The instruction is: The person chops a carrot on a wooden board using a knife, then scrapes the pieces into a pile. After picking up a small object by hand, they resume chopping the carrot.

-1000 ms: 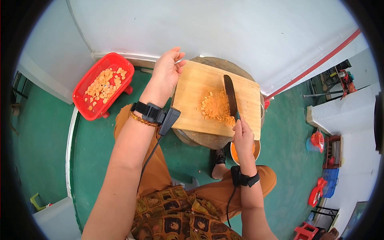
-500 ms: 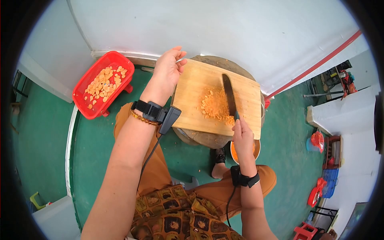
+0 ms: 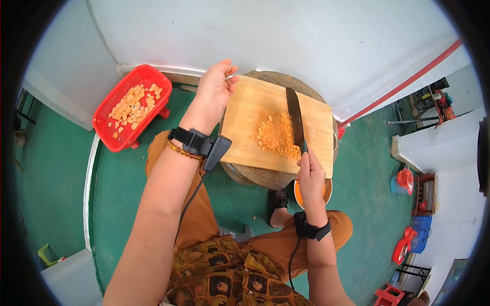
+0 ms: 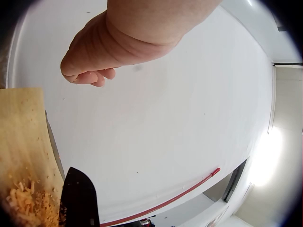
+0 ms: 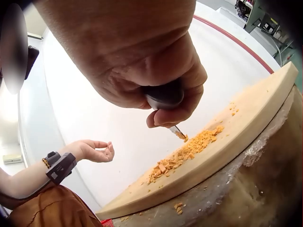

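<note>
My right hand (image 3: pixel 311 176) grips the dark handle (image 5: pixel 163 97) of a kitchen knife (image 3: pixel 295 115) with a broad black blade. The blade lies along the right side of a heap of finely chopped orange vegetable (image 3: pixel 275 133) on the wooden cutting board (image 3: pixel 245 104). Small bits cling near the blade in the right wrist view. My left hand (image 3: pixel 212 92) hovers off the board's upper left corner, fingers loosely bent and holding nothing. In the left wrist view the knife's tip (image 4: pixel 78 194) shows at the bottom, beside the heap.
The board rests on a round stump (image 3: pixel 250 176). A red plastic tray (image 3: pixel 104 135) with orange slices stands on the left. Below the board's right corner is a bowl (image 3: pixel 331 191) of orange bits, partly behind my right hand. A white wall (image 3: pixel 229 30) rises close behind the board.
The knife has rocked at the heap: its blade was blurred and tipped slightly left half a second ago, and its tip now sits farther up the board. The left hand has barely moved.
</note>
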A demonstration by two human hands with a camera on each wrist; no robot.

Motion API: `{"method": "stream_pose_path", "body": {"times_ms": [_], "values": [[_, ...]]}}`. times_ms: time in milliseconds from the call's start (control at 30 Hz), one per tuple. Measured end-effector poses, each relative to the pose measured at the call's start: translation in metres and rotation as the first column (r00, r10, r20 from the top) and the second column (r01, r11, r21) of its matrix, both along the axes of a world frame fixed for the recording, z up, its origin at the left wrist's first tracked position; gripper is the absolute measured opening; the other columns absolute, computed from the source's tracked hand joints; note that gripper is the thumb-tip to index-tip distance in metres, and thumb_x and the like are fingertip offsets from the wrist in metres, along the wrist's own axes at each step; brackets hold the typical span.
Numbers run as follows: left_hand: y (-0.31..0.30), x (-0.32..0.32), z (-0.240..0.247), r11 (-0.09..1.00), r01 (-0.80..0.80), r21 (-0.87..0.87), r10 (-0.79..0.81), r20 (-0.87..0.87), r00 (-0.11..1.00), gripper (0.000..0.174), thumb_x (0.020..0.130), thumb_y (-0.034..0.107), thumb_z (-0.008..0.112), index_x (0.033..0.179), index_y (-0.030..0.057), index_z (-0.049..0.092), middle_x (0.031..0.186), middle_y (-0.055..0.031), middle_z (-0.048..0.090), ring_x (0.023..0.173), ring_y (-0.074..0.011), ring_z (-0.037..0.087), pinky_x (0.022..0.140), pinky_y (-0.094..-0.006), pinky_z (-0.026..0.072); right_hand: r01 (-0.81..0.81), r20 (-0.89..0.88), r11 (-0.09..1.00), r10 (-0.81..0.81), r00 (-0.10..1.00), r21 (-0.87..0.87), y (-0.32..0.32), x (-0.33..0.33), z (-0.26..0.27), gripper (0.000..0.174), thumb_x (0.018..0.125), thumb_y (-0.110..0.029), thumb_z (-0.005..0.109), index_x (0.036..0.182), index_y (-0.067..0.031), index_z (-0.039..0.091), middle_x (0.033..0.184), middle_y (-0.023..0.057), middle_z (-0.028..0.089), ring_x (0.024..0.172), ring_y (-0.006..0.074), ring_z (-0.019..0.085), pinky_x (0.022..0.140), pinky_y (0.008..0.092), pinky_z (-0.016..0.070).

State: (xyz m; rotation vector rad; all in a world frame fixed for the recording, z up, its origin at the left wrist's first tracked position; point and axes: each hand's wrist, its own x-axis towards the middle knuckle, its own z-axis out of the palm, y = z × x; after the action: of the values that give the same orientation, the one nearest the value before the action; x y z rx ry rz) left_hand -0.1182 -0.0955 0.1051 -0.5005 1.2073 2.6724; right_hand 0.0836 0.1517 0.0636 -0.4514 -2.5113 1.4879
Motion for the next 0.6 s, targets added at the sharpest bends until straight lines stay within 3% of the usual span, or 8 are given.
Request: {"method": "stream_pose_path", "body": {"times_ms": [133, 233, 333, 433, 533, 600], "values": [[0.001, -0.001, 0.001, 1.000, -0.001, -0.012, 0.001, 0.004, 1.000, 0.044, 0.092, 0.010, 0.060, 0.135, 0.0088, 0.054, 0.109, -0.0041, 0.061, 0.089, -0.0161, 0.059, 0.071, -0.0270, 0.0427, -0.040, 0.011, 0.990, 0.038, 0.999, 0.137, 0.008, -0.003, -0.012, 0.036, 0.105, -0.018, 0.052, 0.136, -0.0004, 0.059, 0.073, 0.0004, 0.056, 0.060, 0.0073, 0.050, 0.054, 0.0244, 0.0445], [0.000, -0.001, -0.001, 1.000, -0.003, -0.010, 0.003, 0.005, 1.000, 0.044, 0.092, 0.010, 0.060, 0.135, 0.0091, 0.053, 0.108, -0.0040, 0.061, 0.088, -0.0163, 0.059, 0.071, -0.0269, 0.0426, 0.027, 0.015, 1.000, -0.027, 1.000, 0.003, -0.002, 0.000, 0.004, 0.036, 0.105, -0.018, 0.052, 0.135, 0.0008, 0.059, 0.072, 0.0029, 0.055, 0.060, 0.0103, 0.051, 0.056, 0.0277, 0.0455], [-0.001, -0.001, -0.002, 1.000, 0.001, -0.006, -0.001, 0.000, 1.000, 0.044, 0.092, 0.011, 0.060, 0.136, 0.0094, 0.053, 0.108, -0.0039, 0.061, 0.089, -0.0165, 0.059, 0.071, -0.0270, 0.0426, -0.050, -0.016, 0.994, 0.052, 0.999, 0.101, 0.012, -0.001, -0.017, 0.040, 0.106, -0.021, 0.050, 0.142, -0.0051, 0.055, 0.079, -0.0005, 0.056, 0.054, 0.0036, 0.047, 0.048, 0.0212, 0.0416], [0.001, -0.002, -0.001, 1.000, -0.004, -0.013, 0.004, 0.006, 1.000, 0.044, 0.093, 0.011, 0.060, 0.136, 0.0097, 0.053, 0.108, -0.0039, 0.061, 0.089, -0.0166, 0.059, 0.072, -0.0271, 0.0426, -0.023, 0.023, 0.990, 0.020, 1.000, 0.141, 0.005, -0.003, -0.009, 0.035, 0.105, -0.018, 0.052, 0.134, 0.0010, 0.059, 0.071, 0.0054, 0.055, 0.061, 0.0119, 0.052, 0.058, 0.0292, 0.0460], [0.000, -0.001, -0.002, 1.000, -0.003, -0.007, 0.003, 0.002, 1.000, 0.044, 0.093, 0.012, 0.060, 0.136, 0.0097, 0.053, 0.109, -0.0039, 0.061, 0.090, -0.0169, 0.059, 0.072, -0.0273, 0.0426, 0.015, 0.024, 1.000, -0.015, 1.000, 0.026, -0.005, 0.001, 0.006, 0.035, 0.105, -0.017, 0.052, 0.134, 0.0003, 0.059, 0.072, 0.0080, 0.056, 0.062, 0.0119, 0.052, 0.058, 0.0297, 0.0462], [-0.001, -0.002, -0.003, 1.000, 0.015, -0.005, -0.015, -0.017, 1.000, 0.045, 0.093, 0.012, 0.060, 0.136, 0.0098, 0.053, 0.109, -0.0038, 0.061, 0.090, -0.0170, 0.059, 0.072, -0.0274, 0.0427, -0.034, -0.022, 0.993, 0.036, 0.999, 0.114, -0.001, -0.002, -0.005, 0.035, 0.105, -0.017, 0.052, 0.134, -0.0002, 0.059, 0.072, 0.0085, 0.056, 0.061, 0.0120, 0.052, 0.058, 0.0299, 0.0461]]}}
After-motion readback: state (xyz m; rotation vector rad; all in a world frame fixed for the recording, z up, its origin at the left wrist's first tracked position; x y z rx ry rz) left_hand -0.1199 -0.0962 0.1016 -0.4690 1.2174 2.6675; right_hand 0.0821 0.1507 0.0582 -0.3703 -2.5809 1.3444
